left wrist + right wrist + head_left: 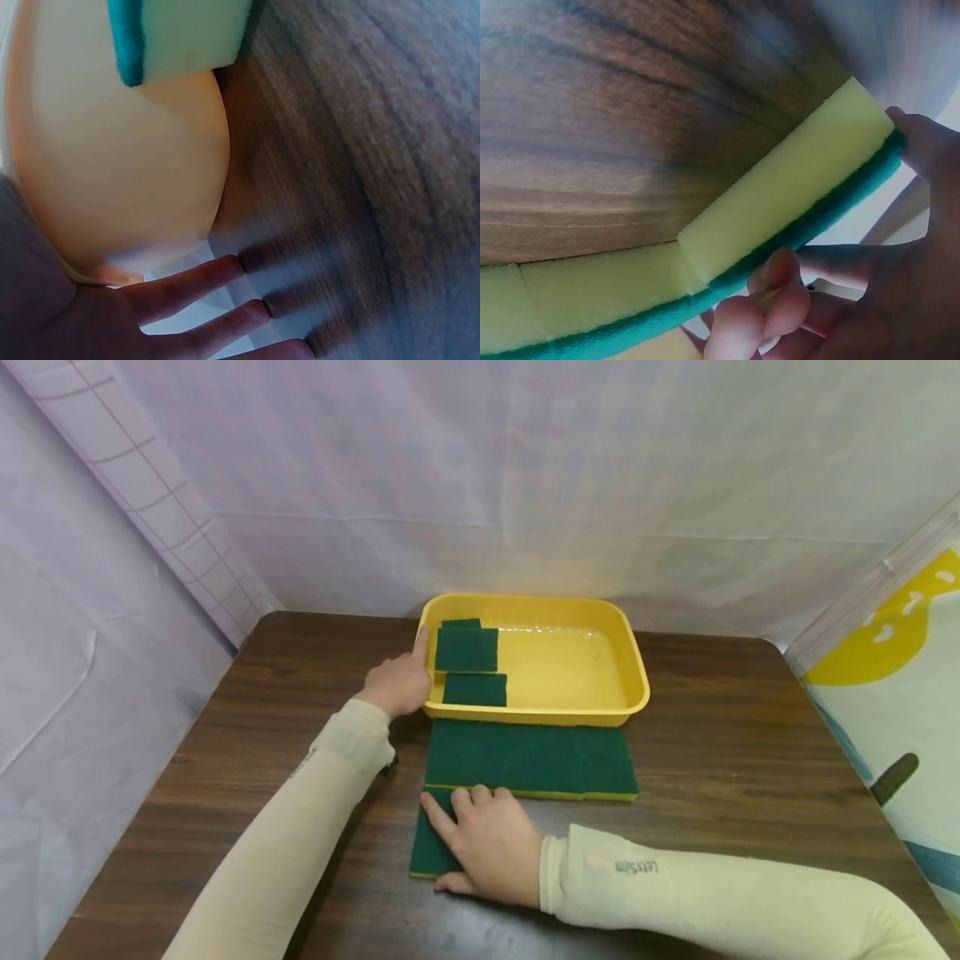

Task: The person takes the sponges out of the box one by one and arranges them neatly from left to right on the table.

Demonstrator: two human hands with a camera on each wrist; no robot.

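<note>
A yellow plastic tray stands at the middle back of the dark wooden table. Two green scouring sponges lie in its left part, with a third edge behind them. A row of green-topped yellow sponges lies against the tray's front. My right hand grips one more sponge just in front of the row's left end. In the right wrist view the thumb and curled fingers hold this sponge by its edges. My left hand rests against the tray's left wall, fingers straight.
Pale cloth walls close in the table at the back and both sides. A printed panel stands at the right. Bare wood lies on either side of the tray and along the near edge.
</note>
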